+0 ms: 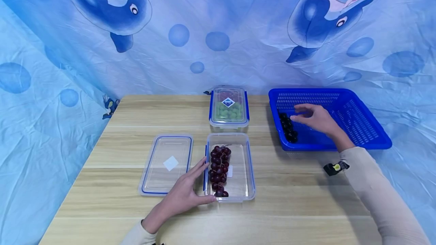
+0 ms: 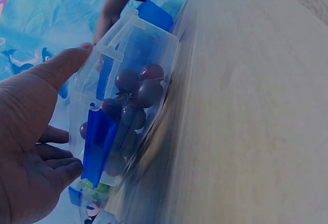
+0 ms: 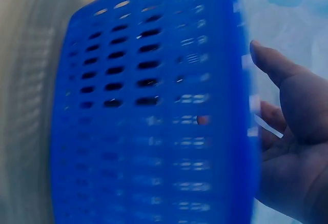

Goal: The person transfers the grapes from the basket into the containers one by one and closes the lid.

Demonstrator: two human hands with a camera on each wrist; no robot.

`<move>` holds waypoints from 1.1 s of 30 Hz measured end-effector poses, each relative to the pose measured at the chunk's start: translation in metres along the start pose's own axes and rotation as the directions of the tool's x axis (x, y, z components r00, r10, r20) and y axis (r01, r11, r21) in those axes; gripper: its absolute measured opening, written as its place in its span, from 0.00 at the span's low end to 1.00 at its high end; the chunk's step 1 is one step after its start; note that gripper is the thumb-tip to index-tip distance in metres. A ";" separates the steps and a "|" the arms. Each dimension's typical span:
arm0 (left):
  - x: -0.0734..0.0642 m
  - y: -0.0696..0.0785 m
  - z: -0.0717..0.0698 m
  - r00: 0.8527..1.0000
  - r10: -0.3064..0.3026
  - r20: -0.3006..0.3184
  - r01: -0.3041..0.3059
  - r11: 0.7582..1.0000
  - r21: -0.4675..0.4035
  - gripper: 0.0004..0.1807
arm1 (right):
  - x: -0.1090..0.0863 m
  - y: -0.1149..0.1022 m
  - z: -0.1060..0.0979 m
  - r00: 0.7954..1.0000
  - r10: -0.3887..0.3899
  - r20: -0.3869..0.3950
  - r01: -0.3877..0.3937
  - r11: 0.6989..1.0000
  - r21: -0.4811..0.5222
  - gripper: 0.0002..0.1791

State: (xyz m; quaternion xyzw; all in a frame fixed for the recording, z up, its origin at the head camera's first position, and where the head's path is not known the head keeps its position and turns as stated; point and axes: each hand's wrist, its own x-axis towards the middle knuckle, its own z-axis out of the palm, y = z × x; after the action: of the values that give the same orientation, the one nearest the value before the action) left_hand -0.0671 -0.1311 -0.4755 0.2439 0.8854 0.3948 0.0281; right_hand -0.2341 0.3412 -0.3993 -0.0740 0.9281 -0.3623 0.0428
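Observation:
A clear plastic food container [image 1: 240, 184] stands lidless on the table, with a bunch of dark red grapes [image 1: 218, 169] along its left side. My left hand [image 1: 184, 194] touches its near left corner, thumb at the front rim and fingers along the left side by the blue clip [image 2: 97, 147]. At the right, my right hand [image 1: 316, 118] hovers over the blue plastic basket [image 1: 371, 144], fingers bent loosely with nothing between them. Black grapes [image 1: 288, 128] lie in the basket's left end, just left of those fingertips. In the right wrist view the basket wall [image 3: 154, 131] hides them.
A clear lid [image 1: 167, 180] with a blue seal and white label lies left of the container. Behind the container stands a second, lidded container [image 1: 228, 120] holding green grapes and something reddish. The wooden table [image 1: 289, 207] ends at a blue dolphin-print curtain [image 1: 245, 67].

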 end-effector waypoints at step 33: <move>-0.001 -0.001 0.000 1.000 -0.017 0.013 0.017 1.000 0.006 0.61 | 0.018 0.020 0.030 0.961 0.061 0.271 -0.016 0.986 -0.164 0.46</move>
State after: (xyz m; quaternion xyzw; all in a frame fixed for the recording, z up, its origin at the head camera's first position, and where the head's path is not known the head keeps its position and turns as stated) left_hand -0.0667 -0.1316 -0.4764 0.2388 0.8884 0.3903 0.0365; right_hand -0.2502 0.3328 -0.4354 -0.1086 0.9405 -0.2721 0.1721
